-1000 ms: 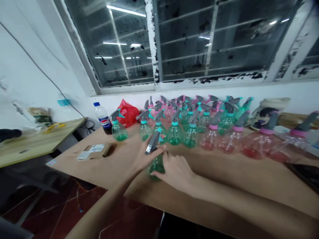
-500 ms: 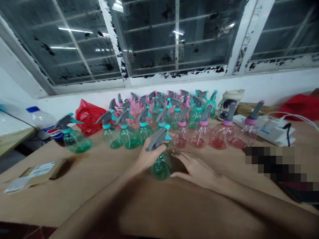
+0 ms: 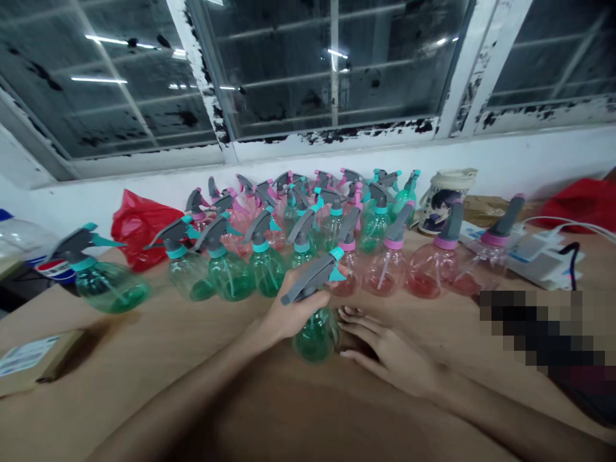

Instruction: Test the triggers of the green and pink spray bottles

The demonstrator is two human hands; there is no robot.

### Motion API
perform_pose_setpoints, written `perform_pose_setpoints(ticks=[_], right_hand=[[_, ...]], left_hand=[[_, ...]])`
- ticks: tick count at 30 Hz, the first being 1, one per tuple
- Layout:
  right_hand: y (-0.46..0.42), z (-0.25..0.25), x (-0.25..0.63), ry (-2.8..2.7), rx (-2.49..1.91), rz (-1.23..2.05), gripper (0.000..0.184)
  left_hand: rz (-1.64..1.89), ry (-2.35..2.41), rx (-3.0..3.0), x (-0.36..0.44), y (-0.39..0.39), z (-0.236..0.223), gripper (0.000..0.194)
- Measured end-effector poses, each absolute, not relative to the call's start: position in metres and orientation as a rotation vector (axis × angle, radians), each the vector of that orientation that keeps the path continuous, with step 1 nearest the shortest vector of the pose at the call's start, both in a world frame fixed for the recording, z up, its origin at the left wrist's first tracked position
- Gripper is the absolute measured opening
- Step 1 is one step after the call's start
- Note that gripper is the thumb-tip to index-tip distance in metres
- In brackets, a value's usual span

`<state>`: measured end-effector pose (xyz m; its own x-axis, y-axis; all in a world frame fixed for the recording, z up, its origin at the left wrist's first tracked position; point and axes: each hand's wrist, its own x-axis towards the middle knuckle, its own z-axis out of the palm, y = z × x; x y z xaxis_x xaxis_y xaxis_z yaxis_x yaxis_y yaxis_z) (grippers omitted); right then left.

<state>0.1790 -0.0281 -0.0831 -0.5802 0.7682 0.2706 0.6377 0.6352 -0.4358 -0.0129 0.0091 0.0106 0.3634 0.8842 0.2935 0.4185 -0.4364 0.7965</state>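
1. Peeling white window frames (image 3: 327, 131) run above a white wall (image 3: 539, 160), and a wooden worktop (image 3: 144, 391) stretches along beneath them.
2. Left hand (image 3: 293, 311) is closed around the neck of a green spray bottle (image 3: 315, 335), just below its grey trigger head, with the fingers curled round the far side.
3. That bottle stands near the worktop's front edge, tipped slightly, with its round base appearing to rest on the wood.
4. Right hand (image 3: 389, 350) is open and lies palm down on the worktop, its fingers spread. Its fingertips (image 3: 347, 314) sit just beside the bottle; whether they touch it is hard to tell.
5. Directly behind the hands stand rows of upright spray bottles (image 3: 267, 273), green on the left and pink-collared with reddish liquid on the right, packed closely towards the wall.
6. Left of the rows lie a red plastic bag (image 3: 139, 231) and a Pepsi bottle (image 3: 51, 269), with a cardboard packet (image 3: 33, 359) nearer the front.
7. Right of the rows are a printed mug (image 3: 443, 208), a white power strip (image 3: 541, 260) with cables, and a red cloth (image 3: 577, 205). A pixelated patch hides part of the worktop's right side.
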Motion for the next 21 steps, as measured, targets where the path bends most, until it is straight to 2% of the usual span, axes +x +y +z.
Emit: perform_pose_setpoints(ticks=[21], right_hand=[[-0.0263, -0.0874, 0.1826, -2.416, -1.097, 0.454, 0.047]], left_hand=[[0.929, 1.057, 2.094, -0.0150, 0.0131, 0.0148, 0.007]])
